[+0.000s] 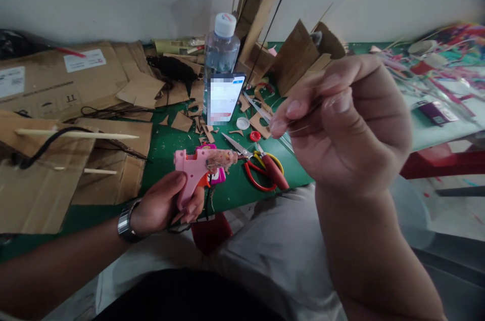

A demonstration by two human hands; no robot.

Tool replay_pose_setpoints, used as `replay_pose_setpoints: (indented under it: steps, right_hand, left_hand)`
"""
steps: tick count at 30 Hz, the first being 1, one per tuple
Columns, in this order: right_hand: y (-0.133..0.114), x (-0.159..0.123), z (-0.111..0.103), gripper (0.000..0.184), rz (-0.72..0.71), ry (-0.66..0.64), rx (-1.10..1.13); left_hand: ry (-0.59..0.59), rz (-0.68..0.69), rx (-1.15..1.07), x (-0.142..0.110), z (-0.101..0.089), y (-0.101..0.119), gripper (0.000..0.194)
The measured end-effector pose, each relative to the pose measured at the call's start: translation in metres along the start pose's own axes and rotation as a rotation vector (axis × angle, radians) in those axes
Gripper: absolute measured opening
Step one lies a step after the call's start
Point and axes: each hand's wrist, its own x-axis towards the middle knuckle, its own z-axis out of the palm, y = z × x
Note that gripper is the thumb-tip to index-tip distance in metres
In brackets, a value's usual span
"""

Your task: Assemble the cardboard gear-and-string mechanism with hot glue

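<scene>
A pink hot glue gun (194, 172) is gripped by its handle in my left hand (161, 203), its crusted nozzle end pointing right. The orange trigger shows below the body. My right hand (358, 131) is raised close to the camera, thumb and fingers brought together on thin, clear glue strands (303, 126). Beyond the nozzle, red-handled scissors (259, 174) and a tool with a dark red handle (275, 172) lie on the green table (237, 199).
A lit phone (225, 98) leans upright against a water bottle (222, 53). Cardboard scraps (182, 121) litter the table. Large cardboard pieces (53, 83) with wooden sticks (79, 134) fill the left. A cardboard structure (257, 12) rises behind, and another green table (466, 124) is at right.
</scene>
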Motion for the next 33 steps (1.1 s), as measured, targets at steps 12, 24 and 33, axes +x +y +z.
replay_pose_setpoints:
  steps: [12, 24, 33]
  right_hand:
    - [-0.0020, -0.0009, -0.0014, 0.014, -0.019, 0.000, 0.003]
    - [-0.0017, -0.0022, -0.0047, 0.006, 0.013, -0.011, -0.012]
    - [0.0009, -0.0012, -0.0090, 0.006, 0.000, -0.015, 0.032]
  left_hand:
    - [-0.020, 0.032, 0.022, -0.0015, -0.0058, -0.0036, 0.069]
    - [-0.013, 0.037, 0.046, -0.0026, -0.0064, -0.0005, 0.070]
    - [-0.006, 0.056, 0.031, -0.0028, -0.0063, -0.0006, 0.069]
